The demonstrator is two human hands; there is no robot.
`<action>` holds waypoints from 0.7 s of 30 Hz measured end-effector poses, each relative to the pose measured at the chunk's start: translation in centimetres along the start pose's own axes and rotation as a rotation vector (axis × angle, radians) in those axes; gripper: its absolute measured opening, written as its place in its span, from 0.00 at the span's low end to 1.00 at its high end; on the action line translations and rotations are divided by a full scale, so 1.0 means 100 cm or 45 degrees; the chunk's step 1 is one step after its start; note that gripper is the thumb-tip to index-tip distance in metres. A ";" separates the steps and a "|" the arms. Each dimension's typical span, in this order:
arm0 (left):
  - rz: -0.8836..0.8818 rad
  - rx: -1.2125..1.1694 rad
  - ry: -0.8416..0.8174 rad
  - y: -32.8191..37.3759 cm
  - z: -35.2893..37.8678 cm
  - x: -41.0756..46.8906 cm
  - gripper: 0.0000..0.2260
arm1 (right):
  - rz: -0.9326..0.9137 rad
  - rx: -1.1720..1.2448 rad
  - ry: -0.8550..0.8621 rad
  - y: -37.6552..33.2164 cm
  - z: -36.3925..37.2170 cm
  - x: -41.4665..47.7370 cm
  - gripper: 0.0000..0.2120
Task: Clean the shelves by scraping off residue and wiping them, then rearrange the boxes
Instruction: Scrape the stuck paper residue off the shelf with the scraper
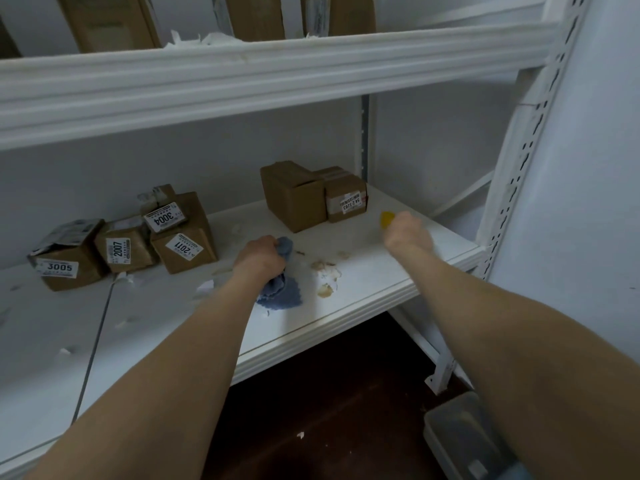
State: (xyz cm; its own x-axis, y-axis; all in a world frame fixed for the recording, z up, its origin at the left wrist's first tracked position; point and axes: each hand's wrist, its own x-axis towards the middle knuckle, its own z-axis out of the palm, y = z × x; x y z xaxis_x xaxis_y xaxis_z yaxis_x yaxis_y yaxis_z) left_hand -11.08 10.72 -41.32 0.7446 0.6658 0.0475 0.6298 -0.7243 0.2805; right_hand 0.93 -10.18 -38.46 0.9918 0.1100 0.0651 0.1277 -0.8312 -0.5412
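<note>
While the left hand (258, 259), fingers closed, bunches the blue cloth (280, 289) on the shelf (381, 271) beside the residue (325, 275), the right hand (407, 232) fists a yellow scraper (387, 220) nearby, boxes (311, 195) pushed back, presumably for clearance.

Storeroom: white slotted-post shelving (277, 71), numbered cardboard boxes (183, 237).

2 bare forearms extended forward, roughly parallel | left hand (258, 259): fist, knuckles up, clenched on blue cloth (281, 287), low over shelf (381, 289) mid-front | right hand (407, 232): fist gripping yellow scraper (387, 220), near shelf's right front corner | hands apart
</note>
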 end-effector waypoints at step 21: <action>0.040 0.121 -0.011 -0.010 0.007 0.005 0.14 | -0.124 -0.050 -0.098 -0.029 0.017 -0.017 0.15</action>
State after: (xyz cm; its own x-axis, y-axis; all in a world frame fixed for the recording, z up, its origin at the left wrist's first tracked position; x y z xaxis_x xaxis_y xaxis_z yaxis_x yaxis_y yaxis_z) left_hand -11.24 11.64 -42.24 0.7661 0.6410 0.0462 0.6238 -0.7590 0.1866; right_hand -1.15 -7.07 -38.42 0.9715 0.2315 0.0508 0.2252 -0.8350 -0.5021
